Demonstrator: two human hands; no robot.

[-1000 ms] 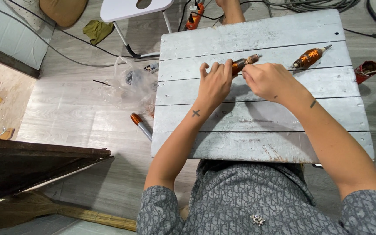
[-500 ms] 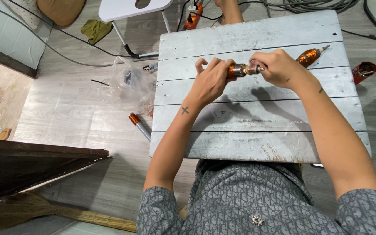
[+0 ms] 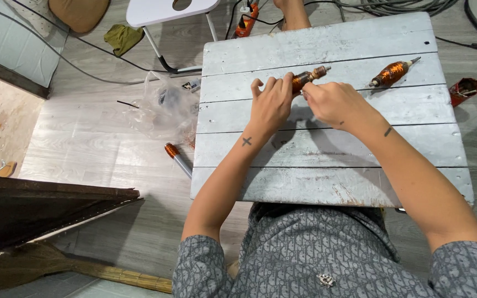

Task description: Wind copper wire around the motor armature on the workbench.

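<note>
Short grey sleeves here, a patterned shirt with a small pale emblem on the chest, both forearms bare, a little cross mark inked just above the left hand [image 3: 271,105] and a small dark mark above the right hand [image 3: 332,104].

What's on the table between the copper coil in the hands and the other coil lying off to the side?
Nothing: in the head view only bare grey plank separates the held copper-wound coil from the second copper-wound coil.
</note>
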